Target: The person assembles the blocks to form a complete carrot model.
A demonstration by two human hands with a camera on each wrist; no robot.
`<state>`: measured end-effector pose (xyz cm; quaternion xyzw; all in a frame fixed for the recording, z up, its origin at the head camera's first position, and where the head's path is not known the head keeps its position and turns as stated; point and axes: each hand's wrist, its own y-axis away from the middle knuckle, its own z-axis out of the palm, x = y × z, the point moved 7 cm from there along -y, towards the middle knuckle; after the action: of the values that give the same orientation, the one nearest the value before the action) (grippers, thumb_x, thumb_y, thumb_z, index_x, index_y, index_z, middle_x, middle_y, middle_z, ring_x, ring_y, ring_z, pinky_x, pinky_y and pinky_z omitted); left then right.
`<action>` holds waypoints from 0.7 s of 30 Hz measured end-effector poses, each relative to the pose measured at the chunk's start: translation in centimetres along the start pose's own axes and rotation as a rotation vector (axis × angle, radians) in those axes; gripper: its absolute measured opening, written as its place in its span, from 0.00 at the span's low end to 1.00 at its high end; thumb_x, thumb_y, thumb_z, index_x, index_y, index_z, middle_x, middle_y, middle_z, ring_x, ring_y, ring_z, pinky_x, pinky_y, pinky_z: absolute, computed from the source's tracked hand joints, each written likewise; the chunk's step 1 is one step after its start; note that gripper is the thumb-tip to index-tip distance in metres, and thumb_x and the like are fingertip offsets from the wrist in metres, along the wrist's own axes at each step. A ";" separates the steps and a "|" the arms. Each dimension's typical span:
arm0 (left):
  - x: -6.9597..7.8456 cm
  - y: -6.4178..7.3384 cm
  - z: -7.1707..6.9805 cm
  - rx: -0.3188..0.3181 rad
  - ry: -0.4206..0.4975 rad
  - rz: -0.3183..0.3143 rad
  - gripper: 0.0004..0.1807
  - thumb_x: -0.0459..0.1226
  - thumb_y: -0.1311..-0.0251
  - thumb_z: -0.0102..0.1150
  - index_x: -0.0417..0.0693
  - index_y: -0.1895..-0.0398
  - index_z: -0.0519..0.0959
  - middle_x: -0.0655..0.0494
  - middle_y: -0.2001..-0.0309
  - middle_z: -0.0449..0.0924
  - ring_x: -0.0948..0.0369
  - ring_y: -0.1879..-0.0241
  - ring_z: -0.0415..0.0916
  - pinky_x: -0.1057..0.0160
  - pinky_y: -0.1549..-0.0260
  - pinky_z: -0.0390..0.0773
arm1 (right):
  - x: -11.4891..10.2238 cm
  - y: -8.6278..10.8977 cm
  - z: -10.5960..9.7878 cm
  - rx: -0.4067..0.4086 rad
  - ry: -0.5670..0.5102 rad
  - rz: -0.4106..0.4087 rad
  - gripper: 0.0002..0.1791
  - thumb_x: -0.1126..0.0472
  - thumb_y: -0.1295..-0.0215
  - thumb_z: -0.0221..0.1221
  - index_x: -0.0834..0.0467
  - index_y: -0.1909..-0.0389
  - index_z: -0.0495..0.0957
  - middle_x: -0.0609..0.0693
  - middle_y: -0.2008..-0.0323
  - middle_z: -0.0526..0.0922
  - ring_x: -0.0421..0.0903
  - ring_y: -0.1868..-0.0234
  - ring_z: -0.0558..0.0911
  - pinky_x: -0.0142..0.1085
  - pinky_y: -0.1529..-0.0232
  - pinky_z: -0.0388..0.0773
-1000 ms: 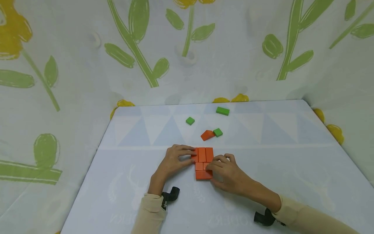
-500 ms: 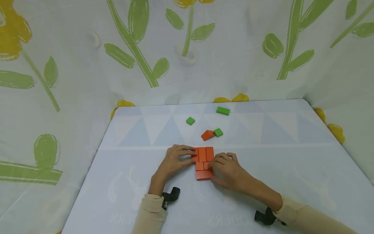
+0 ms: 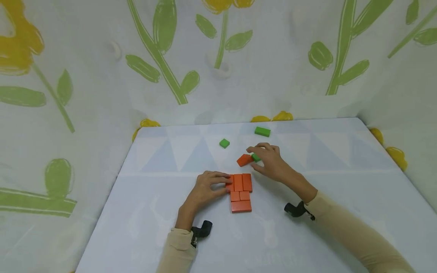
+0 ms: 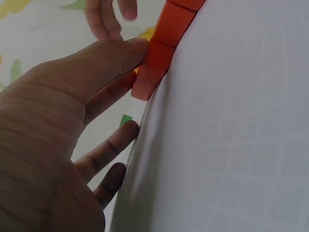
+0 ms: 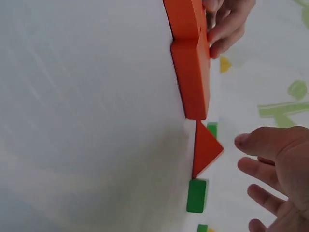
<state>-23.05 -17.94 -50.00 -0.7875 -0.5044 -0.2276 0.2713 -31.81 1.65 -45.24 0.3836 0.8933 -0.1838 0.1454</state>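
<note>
Fingers (image 5: 260,171) spread and holding nothing, the right hand (image 3: 273,163) hovers over the far middle of the table (image 3: 136,212)! Framed in its gap sits a small green block (image 3: 255,157), and just left of that lies an orange triangular block (image 3: 244,160); whether those two actually touch, I can't tell.

Over to the left hand (image 3: 203,189), stretched out rather than wrapped round anything, its thumb (image 4: 128,52) touching the left orange oblong block (image 3: 230,187). That one heads a row of three, lengthwise from near to far, snug beside the middle orange oblong block (image 3: 238,182) and the right orange oblong block (image 3: 247,182). On the near side come two small orange blocks (image 3: 235,196), side by side, and nearest of all a long orange block (image 3: 241,206) lying crosswise. Look at the row's left end, jutting past the pieces in front of it!

Farther off, a green square block (image 3: 224,143) lies apart, left of the triangular one, and farthest is a green rectangular block (image 3: 262,131), beyond the right hand. Flower-printed cloth (image 3: 266,87) hangs behind it all.
</note>
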 end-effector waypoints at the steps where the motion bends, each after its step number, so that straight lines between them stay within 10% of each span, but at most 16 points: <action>1: 0.0 0.0 0.1 0.001 0.004 -0.004 0.14 0.47 0.37 0.67 0.63 0.48 0.87 0.68 0.42 0.79 0.61 0.41 0.69 0.45 0.40 0.61 | 0.3 -0.5 0.3 -0.032 0.002 0.011 0.28 0.63 0.39 0.69 0.58 0.37 0.75 0.52 0.45 0.82 0.56 0.36 0.66 0.61 0.40 0.54; 6: 0.2 0.1 0.3 0.002 0.016 -0.005 0.14 0.47 0.37 0.68 0.62 0.49 0.87 0.68 0.42 0.79 0.60 0.40 0.69 0.45 0.39 0.61 | 1.0 -1.9 1.6 -0.111 0.055 0.024 0.25 0.62 0.37 0.69 0.55 0.39 0.77 0.49 0.52 0.85 0.55 0.36 0.68 0.62 0.38 0.51; 15: 0.4 -0.2 -0.2 0.020 -0.004 0.017 0.13 0.47 0.37 0.68 0.61 0.50 0.87 0.67 0.43 0.80 0.61 0.42 0.70 0.48 0.43 0.63 | 0.5 -2.3 1.3 0.028 0.102 -0.089 0.26 0.65 0.43 0.72 0.56 0.43 0.78 0.49 0.57 0.83 0.53 0.43 0.72 0.60 0.41 0.55; 21: 0.2 -0.1 -0.2 0.014 -0.004 0.008 0.13 0.47 0.37 0.68 0.62 0.50 0.87 0.67 0.43 0.80 0.60 0.42 0.70 0.47 0.43 0.63 | 1.1 -2.5 1.7 0.019 0.103 0.025 0.28 0.51 0.39 0.71 0.58 0.41 0.77 0.51 0.54 0.81 0.54 0.41 0.70 0.60 0.39 0.55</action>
<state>-23.09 -17.87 -49.68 -0.7881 -0.5035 -0.2213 0.2766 -34.13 0.01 -46.65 0.4052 0.8928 -0.1706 0.0978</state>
